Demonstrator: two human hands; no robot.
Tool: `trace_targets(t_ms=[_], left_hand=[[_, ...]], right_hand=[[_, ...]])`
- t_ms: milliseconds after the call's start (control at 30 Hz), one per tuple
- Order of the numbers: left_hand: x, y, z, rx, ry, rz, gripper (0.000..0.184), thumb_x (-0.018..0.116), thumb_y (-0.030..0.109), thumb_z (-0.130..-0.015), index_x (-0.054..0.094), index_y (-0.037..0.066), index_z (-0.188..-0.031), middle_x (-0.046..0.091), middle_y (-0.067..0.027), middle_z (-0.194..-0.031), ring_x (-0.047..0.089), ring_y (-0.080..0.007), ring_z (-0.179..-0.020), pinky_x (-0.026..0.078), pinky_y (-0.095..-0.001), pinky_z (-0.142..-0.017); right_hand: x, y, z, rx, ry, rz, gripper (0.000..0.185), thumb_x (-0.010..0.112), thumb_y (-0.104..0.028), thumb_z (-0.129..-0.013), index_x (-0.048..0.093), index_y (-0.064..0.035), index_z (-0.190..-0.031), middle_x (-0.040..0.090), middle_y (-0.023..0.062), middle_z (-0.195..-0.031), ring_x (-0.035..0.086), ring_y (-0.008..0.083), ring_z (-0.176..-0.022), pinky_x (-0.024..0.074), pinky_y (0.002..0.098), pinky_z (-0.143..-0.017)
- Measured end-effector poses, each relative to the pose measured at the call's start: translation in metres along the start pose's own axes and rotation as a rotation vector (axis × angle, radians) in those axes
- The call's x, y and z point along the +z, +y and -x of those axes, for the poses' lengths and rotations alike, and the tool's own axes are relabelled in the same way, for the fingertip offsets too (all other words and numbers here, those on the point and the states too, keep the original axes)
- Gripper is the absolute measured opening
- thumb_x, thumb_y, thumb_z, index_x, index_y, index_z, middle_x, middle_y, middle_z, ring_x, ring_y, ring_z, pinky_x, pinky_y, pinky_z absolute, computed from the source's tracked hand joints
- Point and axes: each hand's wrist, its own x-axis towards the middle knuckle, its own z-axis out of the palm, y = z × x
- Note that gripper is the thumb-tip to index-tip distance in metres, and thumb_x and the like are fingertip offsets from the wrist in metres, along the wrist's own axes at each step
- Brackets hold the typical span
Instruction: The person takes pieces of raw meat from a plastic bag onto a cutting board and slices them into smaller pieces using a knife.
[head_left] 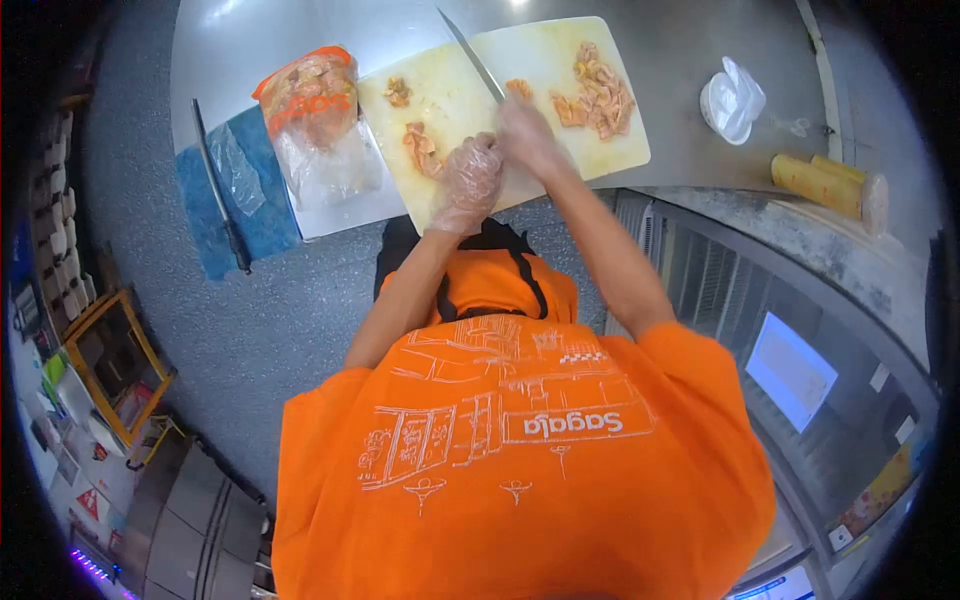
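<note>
In the head view my right hand [527, 135], in a clear plastic glove and slightly blurred, is closed around the handle of a knife [470, 52]. Its long blade points away over the cutting boards. My left hand [470, 185], gloved too, is curled closed beside it, over the near part of the left white cutting board [385, 125]; what its fingers hold, if anything, is hidden. Strips of raw meat [422, 150] lie just left of that hand, with a small clump [397, 92] farther up. A larger pile of raw meat [600, 95] rests on the right cutting board [630, 150].
Left of the boards lies a plastic bag of raw meat [315, 95] with orange print. A sharpening steel [215, 175] sits on a blue cloth [265, 190]. To the right are a white plastic container [730, 105] and film rolls [815, 185], near the metal table's edge.
</note>
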Motion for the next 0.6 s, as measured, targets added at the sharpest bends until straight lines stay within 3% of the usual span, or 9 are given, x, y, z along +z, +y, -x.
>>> trace_targets(t_ms=[100,167,333,433,533,600], left_hand=[[0.001,-0.008,-0.002,0.04,0.031,-0.024,0.016,0.067,0.008,-0.086,0.073,0.006,-0.1,0.07,-0.0149,-0.101,0.068,-0.0387,-0.091,0.057,-0.0464,-0.082],[0.003,-0.012,-0.002,-0.005,0.032,0.027,0.016,0.066,0.008,-0.087,0.074,0.007,-0.102,0.071,-0.015,-0.102,0.069,-0.0376,-0.091,0.056,-0.0447,-0.084],[-0.009,-0.006,-0.005,-0.32,0.015,0.31,0.017,0.066,0.011,-0.094,0.074,0.007,-0.108,0.073,-0.0107,-0.106,0.07,-0.0277,-0.089,0.056,-0.0386,-0.081],[-0.022,-0.007,-0.021,-0.717,-0.149,0.882,0.021,0.068,0.016,-0.097,0.072,0.004,-0.113,0.073,-0.0049,-0.1,0.069,-0.0212,-0.086,0.056,-0.0357,-0.076],[-0.029,-0.013,-0.033,-0.974,-0.26,1.611,0.028,0.07,0.019,-0.096,0.07,0.0,-0.117,0.071,-0.0011,-0.094,0.068,-0.0182,-0.084,0.056,-0.0344,-0.075],[-0.02,-0.024,-0.033,-1.03,-0.271,1.534,0.025,0.066,0.018,-0.098,0.071,0.002,-0.116,0.071,-0.0064,-0.095,0.068,-0.0182,-0.086,0.055,-0.0325,-0.077]], right_hand=[[-0.002,0.006,-0.061,0.127,0.087,-0.13,0.023,0.053,-0.017,-0.099,0.055,0.0008,-0.114,0.065,0.0318,-0.103,0.063,0.0505,-0.104,0.0513,0.0551,-0.087],[-0.007,0.007,-0.052,0.279,0.111,-0.303,0.026,0.052,-0.019,-0.1,0.054,0.0013,-0.116,0.065,0.0314,-0.1,0.063,0.0506,-0.1,0.0499,0.0575,-0.084],[-0.064,-0.033,0.075,0.377,-0.028,-0.314,0.025,0.05,-0.022,-0.104,0.052,0.0021,-0.111,0.065,0.0314,-0.091,0.064,0.0513,-0.091,0.0487,0.0596,-0.081],[-0.054,-0.018,0.115,0.573,-0.062,-0.246,0.026,0.05,-0.022,-0.105,0.053,0.003,-0.11,0.065,0.032,-0.09,0.065,0.0515,-0.091,0.0488,0.0597,-0.082],[-0.047,-0.006,0.127,0.617,0.063,-0.245,0.026,0.052,-0.022,-0.105,0.054,0.004,-0.107,0.066,0.0326,-0.09,0.065,0.0519,-0.091,0.0494,0.06,-0.082],[-0.047,-0.009,0.128,0.659,0.077,-0.307,0.028,0.052,-0.023,-0.105,0.055,0.0043,-0.105,0.066,0.0327,-0.092,0.066,0.0521,-0.092,0.05,0.0596,-0.083]])
